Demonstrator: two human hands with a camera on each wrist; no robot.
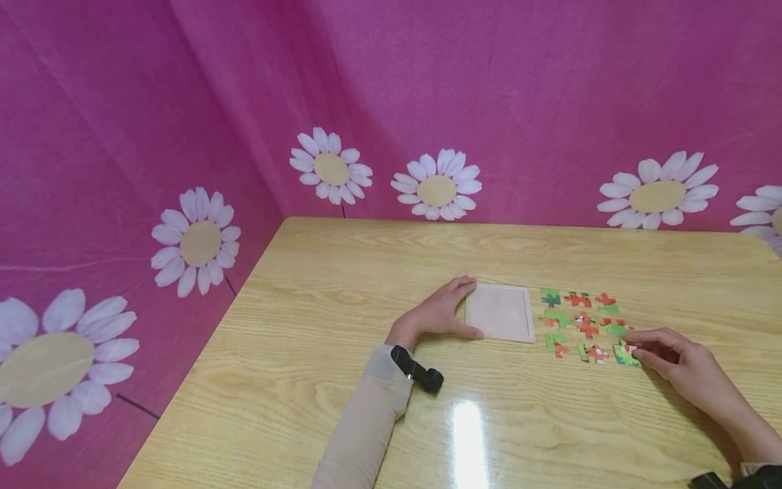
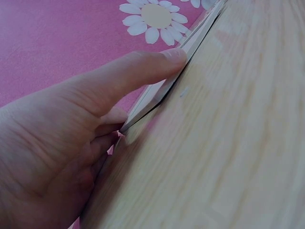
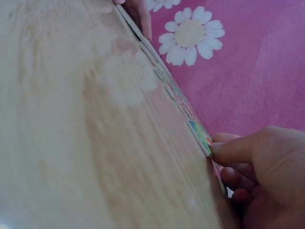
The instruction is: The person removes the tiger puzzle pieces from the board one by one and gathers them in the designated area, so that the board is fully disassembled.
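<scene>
A square, pale wooden puzzle tray [image 1: 499, 312] lies flat on the table, with nothing inside its raised rim. My left hand [image 1: 441, 311] grips it from the left side, the thumb [image 2: 159, 64] against the near edge and the fingers at the far left corner. To the right of the tray, several jigsaw pieces [image 1: 586, 324] in green, red and orange lie spaced out in rows. At the near right corner of these rows, my right hand [image 1: 684, 363] pinches a green puzzle piece [image 3: 200, 138] between thumb and fingers, low at the tabletop.
The wood-grain table [image 1: 342, 305] reaches back to a magenta curtain [image 1: 519, 88] printed with large white daisies. A bright light reflection [image 1: 468, 441] shows on the tabletop near the front. A black strap device [image 1: 418, 369] sits on the left wrist over a beige sleeve.
</scene>
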